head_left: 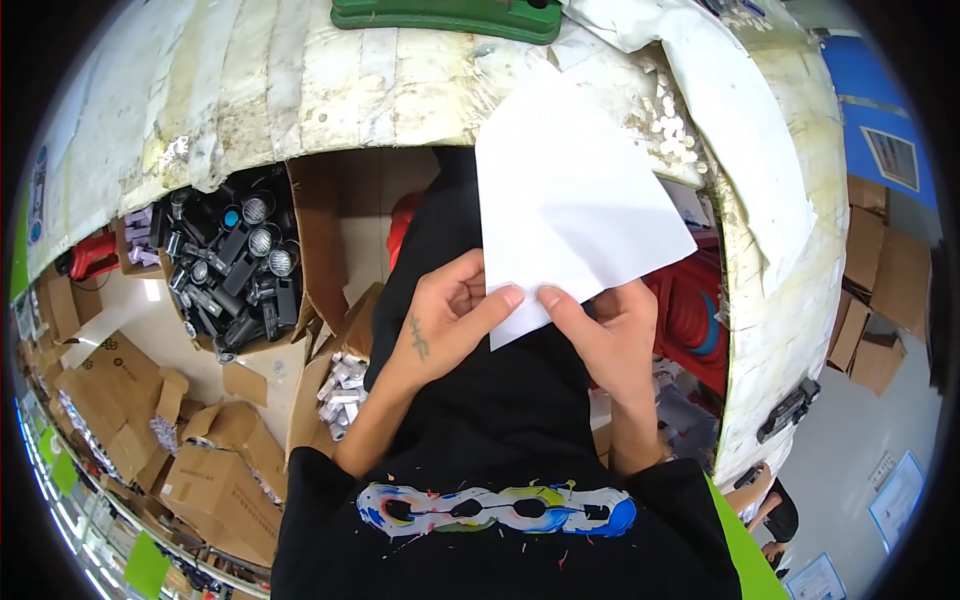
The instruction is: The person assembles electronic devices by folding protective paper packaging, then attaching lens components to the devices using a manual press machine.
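Note:
Between my hands is a white sheet of paper (565, 190), tilted, with its lower corner pointing toward me. My left hand (450, 315) pinches the lower left edge, thumb on top and fingers curled behind. At the lower edge, close to the other thumb, my right hand (608, 335) grips the sheet in the same way. Both hands are above my dark-clothed lap. The sheet's far part overlaps the edge of the worn, pale-covered table (330, 95).
A green metal piece (445, 15) lies at the table's far side. White bits (672, 130) and crumpled white sheeting (745, 130) lie at right. On the left stands a carton of black lamp-like parts (310, 245), beside a box of small silvery pieces (343, 392). More cartons (225, 500) stand lower left.

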`<state>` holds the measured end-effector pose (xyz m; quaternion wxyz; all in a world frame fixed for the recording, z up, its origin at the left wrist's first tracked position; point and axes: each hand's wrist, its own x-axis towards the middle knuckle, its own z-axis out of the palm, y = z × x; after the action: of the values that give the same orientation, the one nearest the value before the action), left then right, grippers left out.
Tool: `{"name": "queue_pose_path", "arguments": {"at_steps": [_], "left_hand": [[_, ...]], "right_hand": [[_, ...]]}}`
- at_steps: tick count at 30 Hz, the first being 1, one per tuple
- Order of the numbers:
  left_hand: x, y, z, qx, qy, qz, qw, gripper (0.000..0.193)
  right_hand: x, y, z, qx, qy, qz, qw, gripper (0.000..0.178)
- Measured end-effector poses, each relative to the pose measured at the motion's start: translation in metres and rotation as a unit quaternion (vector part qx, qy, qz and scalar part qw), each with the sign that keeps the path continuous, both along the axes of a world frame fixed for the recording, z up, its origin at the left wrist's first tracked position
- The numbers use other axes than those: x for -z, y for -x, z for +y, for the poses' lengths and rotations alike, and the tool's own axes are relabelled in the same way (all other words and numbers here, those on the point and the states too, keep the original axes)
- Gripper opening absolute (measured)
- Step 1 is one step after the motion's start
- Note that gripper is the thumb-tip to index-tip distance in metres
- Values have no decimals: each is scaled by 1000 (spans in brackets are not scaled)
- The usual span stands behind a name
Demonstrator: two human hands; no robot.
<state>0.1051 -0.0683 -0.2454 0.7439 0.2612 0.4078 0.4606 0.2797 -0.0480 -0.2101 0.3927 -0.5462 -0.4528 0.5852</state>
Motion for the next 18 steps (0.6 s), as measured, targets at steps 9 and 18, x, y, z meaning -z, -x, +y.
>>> {"name": "queue_pose_path", "arguments": {"at_steps": [9,18], "left_hand": [[-6,-3,4,3,54,-5,999,31],[-8,-5,2,26,26,7,999,30]], "right_hand": [[-3,-2,2,8,9,-11,1000,30],[-7,-3,4,44,-7,-15,999,24]]}}
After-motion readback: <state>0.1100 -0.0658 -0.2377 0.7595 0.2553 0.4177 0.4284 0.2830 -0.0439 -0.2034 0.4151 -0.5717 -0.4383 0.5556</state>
